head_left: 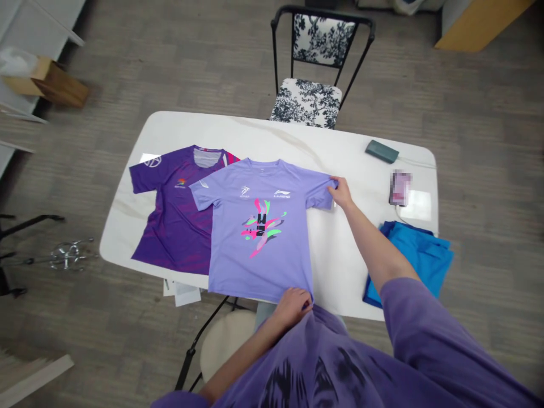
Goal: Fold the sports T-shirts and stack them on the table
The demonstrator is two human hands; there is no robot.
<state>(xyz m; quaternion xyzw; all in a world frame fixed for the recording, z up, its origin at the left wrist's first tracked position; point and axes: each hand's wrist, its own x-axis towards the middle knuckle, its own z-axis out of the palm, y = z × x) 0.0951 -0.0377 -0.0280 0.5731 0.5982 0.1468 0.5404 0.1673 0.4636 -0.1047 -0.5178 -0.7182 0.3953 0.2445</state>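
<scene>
A lavender T-shirt (pixel 276 249) lies spread front side up on the white table (pixel 340 266), with a pink, green and black print on its chest. My right hand (pixel 341 191) pinches the end of its sleeve on the right. Down at the table's near edge, my left hand (pixel 293 306) has its fingers curled on the shirt's lower right hem corner. Partly beneath the lavender shirt, a dark purple T-shirt (pixel 178 221) is laid out flat to the left; its right side is covered.
Folded blue clothing (pixel 416 255) rests at the table's right end. Above it are a phone (pixel 400 188) and a dark green case-like object (pixel 382 151) with a white cable. A patterned chair (pixel 308 102) stands beyond the far edge; a beige stool (pixel 229 337) is at the near side.
</scene>
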